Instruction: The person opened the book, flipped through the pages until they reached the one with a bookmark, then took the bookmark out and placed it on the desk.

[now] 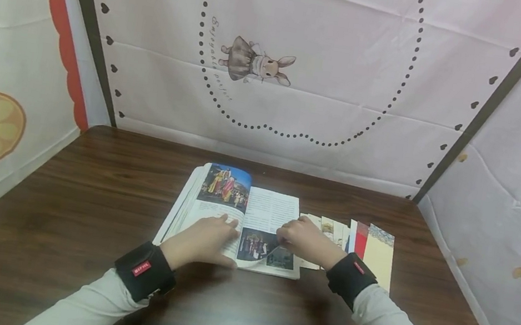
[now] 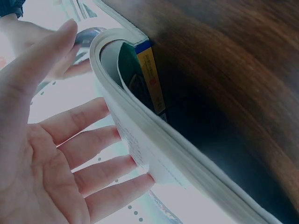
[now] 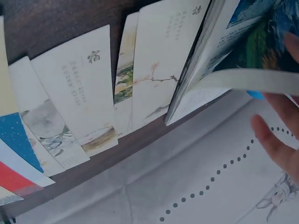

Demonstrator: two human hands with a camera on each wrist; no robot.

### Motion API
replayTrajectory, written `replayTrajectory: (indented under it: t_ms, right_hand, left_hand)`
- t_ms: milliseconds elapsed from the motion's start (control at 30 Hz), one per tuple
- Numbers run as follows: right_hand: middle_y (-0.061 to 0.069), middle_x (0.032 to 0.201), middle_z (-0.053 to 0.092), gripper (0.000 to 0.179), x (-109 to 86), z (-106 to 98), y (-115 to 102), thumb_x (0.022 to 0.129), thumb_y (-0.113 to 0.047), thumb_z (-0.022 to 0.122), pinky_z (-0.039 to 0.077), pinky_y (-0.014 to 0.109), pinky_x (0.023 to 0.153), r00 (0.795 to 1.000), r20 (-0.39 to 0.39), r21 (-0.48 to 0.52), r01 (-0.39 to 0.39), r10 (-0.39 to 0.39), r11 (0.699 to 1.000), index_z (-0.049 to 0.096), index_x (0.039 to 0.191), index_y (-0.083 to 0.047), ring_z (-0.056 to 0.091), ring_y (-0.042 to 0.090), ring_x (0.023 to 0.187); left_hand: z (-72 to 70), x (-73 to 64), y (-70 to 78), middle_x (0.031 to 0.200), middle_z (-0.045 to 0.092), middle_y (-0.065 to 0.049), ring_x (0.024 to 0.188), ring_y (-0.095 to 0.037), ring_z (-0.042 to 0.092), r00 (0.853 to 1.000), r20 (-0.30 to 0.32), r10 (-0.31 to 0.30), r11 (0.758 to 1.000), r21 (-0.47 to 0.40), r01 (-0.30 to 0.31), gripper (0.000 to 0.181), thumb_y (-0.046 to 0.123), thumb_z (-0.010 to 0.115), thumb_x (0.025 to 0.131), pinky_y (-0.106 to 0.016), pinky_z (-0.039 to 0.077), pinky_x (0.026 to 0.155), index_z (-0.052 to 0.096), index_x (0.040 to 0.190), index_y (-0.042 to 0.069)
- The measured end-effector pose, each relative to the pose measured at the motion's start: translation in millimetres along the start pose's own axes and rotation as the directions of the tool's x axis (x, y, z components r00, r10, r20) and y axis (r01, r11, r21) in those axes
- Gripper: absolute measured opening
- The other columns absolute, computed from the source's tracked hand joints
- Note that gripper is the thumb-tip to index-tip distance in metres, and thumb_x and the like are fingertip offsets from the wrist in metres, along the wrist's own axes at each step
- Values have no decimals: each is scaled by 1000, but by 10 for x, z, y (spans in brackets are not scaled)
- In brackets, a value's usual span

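A thick illustrated book (image 1: 270, 207) lies spread on the table, with text and colour photos on both sides. My left hand (image 1: 202, 239) rests on its left page, fingers extended; the left wrist view shows the straight fingertips (image 2: 140, 163) against the bent block of pages (image 2: 154, 126). At the right side of the book, my right hand (image 1: 309, 241) pinches a page (image 3: 252, 80) and lifts it, so its lower part curls up. The right wrist view has the thumb on one side of that page and the fingers (image 3: 275, 144) on the other.
Beside the book's right edge lies a fanned row of bookmark-like cards (image 1: 379, 259), some with painted sprigs and writing (image 3: 74, 88), others red, blue or cream. The dark wooden table (image 1: 82, 203) is enclosed by white printed cloth walls (image 1: 333, 83) at the back and sides.
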State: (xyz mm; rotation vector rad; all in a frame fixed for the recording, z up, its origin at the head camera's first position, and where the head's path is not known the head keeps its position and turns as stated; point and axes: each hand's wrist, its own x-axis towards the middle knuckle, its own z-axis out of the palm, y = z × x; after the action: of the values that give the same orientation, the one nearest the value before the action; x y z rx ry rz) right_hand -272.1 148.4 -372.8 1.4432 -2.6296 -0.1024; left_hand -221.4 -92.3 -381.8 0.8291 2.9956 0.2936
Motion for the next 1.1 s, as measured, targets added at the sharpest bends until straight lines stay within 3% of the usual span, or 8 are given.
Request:
replayTrajectory:
  t_ms: [200,333,500,633,767,867,967,1100]
  right_hand:
    - [-2,90,71,11,84,-129,-89,77,-11,75,47,36,88,973,-230,-78,3,-21,997,69,85,-14,63,15,93]
    - [-2,95,71,16,163,-212,-174,75,-11,77,47,36,92,921,-374,-190,39,-109,981,69,87,-15,63,16,99]
    - [-3,103,70,17,264,-242,-286,72,-14,80,46,37,94,858,-465,-315,70,-218,947,71,86,-17,61,17,107]
    - [0,117,65,20,251,-204,-335,72,-16,81,44,39,96,856,-478,-329,32,-196,944,69,87,-18,56,20,115]
    - [8,132,54,44,146,-113,-302,72,-15,81,44,43,96,874,-486,-158,-81,-6,984,60,111,-12,49,25,124]
    - [16,140,47,62,64,-58,-247,75,-19,79,44,49,97,912,-361,57,-188,196,980,48,127,-4,45,31,129]
    - [18,147,39,79,-16,1,-201,76,-32,77,39,54,102,946,-26,203,-312,323,928,40,138,-1,39,32,135]
    - [13,153,31,98,-81,117,-168,70,-49,78,30,53,110,888,334,234,-404,317,884,33,146,-6,30,28,141]
  left_hand:
    - [32,37,61,121,63,-17,113,-39,58,999,-44,-28,996,79,32,63,58,73,69,-48,51,85,70,105,6]
    - [67,82,153,87,68,-10,87,-30,65,995,-89,-40,985,161,54,60,65,70,69,-40,52,64,69,81,6]
    - [115,168,291,68,65,-8,81,-31,68,989,-143,-45,963,257,81,60,66,60,77,-44,56,71,67,75,7]
    - [149,210,366,83,72,-15,97,-38,67,987,-157,-42,937,336,94,47,47,52,89,-48,56,72,71,88,4]
    - [160,184,356,85,71,-16,95,-37,67,985,-169,-22,936,342,80,33,30,53,90,-45,57,67,71,82,4]
    - [158,155,312,79,69,-13,88,-34,68,979,-205,-11,948,309,75,31,27,55,90,-42,55,62,69,74,5]
    - [160,151,289,76,67,-12,82,-33,67,971,-238,-5,956,283,74,33,28,54,91,-40,53,60,67,71,5]
    - [145,164,301,76,67,-13,82,-34,67,967,-254,-13,960,268,83,41,32,49,96,-40,53,60,68,71,5]
